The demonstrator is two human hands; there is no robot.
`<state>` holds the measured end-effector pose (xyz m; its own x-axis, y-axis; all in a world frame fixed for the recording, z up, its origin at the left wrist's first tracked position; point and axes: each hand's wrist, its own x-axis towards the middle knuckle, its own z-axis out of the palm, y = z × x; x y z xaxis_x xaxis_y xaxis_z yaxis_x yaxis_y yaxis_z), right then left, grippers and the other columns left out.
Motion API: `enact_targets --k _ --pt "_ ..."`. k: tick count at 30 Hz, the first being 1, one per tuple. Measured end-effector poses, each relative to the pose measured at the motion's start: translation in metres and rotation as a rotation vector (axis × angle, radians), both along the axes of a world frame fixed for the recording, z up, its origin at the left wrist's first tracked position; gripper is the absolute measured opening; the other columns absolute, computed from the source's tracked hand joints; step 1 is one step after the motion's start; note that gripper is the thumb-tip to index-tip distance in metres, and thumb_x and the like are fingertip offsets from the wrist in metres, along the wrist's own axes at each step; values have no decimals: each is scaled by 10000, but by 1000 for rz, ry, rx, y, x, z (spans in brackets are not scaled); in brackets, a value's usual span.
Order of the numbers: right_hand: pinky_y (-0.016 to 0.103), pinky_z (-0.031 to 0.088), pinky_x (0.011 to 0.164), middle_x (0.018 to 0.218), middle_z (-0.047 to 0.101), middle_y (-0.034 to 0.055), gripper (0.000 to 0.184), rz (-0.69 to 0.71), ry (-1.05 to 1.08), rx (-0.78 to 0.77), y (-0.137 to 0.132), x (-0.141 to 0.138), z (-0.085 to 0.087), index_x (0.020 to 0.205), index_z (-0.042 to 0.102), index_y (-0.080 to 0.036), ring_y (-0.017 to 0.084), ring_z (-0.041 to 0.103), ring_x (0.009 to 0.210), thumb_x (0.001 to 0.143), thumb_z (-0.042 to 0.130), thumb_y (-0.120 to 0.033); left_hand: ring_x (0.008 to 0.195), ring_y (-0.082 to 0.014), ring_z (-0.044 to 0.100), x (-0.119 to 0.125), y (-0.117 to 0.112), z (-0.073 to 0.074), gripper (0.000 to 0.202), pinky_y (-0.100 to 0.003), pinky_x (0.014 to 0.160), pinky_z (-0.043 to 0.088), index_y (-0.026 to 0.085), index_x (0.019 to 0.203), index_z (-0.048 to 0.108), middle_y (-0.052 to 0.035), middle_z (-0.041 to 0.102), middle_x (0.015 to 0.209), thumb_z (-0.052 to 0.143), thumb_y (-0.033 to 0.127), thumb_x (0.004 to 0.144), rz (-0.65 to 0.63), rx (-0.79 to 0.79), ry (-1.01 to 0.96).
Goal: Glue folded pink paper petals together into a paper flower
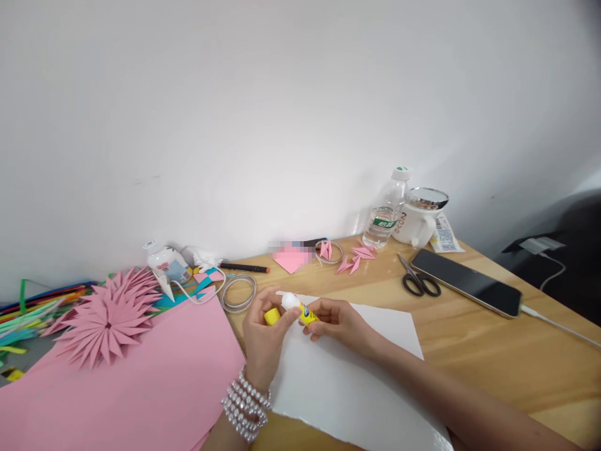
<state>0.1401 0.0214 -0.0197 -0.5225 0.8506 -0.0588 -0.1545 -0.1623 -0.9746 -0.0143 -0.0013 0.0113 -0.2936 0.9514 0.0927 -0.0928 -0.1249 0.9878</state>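
Observation:
A yellow glue stick point(307, 314) with its white top bare is gripped between the fingers of my right hand point(346, 324). My left hand point(263, 343) holds the yellow cap point(271, 316) against its palm, and its thumb rests at the glue stick's white end. A bracelet of several pearl strands point(245, 404) wraps my left wrist. Both hands are above a white sheet point(357, 388) lying on the wooden table point(483, 357). Part of each hand's fingers is hidden behind the glue stick and cap.
Left lie pink sheets point(154, 401), folded pink paper flowers point(107, 326) and coloured strips point(37, 319). Along the wall are a marker point(244, 267), a coiled band point(238, 293) and small pink folded pieces point(357, 255). Scissors point(419, 279), a phone point(467, 282), a bottle point(387, 210) and a mug point(417, 219) stand right.

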Motion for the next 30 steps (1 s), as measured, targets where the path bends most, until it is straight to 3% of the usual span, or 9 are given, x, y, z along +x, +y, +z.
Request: enact_targets --k 4,8,13,18,22,27,30 --pt "315 491 679 762 658 38 353 -24 -7 -15 0 1 2 835 620 -137 139 603 659 618 741 -388 674 -144 565 -2 -2 -4 333 -239 596 448 199 882 617 -9 642 754 751 192 577 7 61 102" --pt "309 481 672 736 660 32 348 -26 -6 -30 0 1 4 827 619 -139 139 605 652 605 751 -372 644 -144 555 -4 -3 -5 280 -219 496 412 198 851 648 -25 645 774 743 223 589 34 38 209" --pt "305 478 684 771 657 38 343 -12 -8 -26 0 1 2 847 625 -141 147 610 687 609 750 -354 566 -123 530 -2 -3 -2 273 -213 449 382 194 831 646 -11 628 704 750 232 581 38 25 190" --pt "336 459 804 907 647 50 391 112 23 -10 -1 4 7 981 628 -161 168 608 823 654 722 -354 477 -90 509 -1 -3 1 455 -206 425 377 223 987 606 27 620 681 757 193 558 23 35 109" --pt "349 434 860 931 637 51 362 198 48 14 0 7 7 979 634 -159 169 594 870 684 696 -359 454 -74 496 0 -3 5 537 -194 418 374 235 1059 538 50 603 667 751 187 569 -14 29 74" --pt "262 456 630 733 594 -7 389 42 -63 22 2 4 -5 840 597 -149 108 547 634 539 800 -289 458 -69 488 2 -3 8 613 -179 419 356 229 1100 436 54 614 661 752 215 575 -51 -35 14" --pt "234 439 571 719 543 -30 453 -86 -133 54 1 2 -7 845 572 -169 91 506 606 480 827 -254 453 -64 473 3 -4 10 671 -170 419 345 230 1138 382 60 613 653 751 212 578 -70 -43 1"
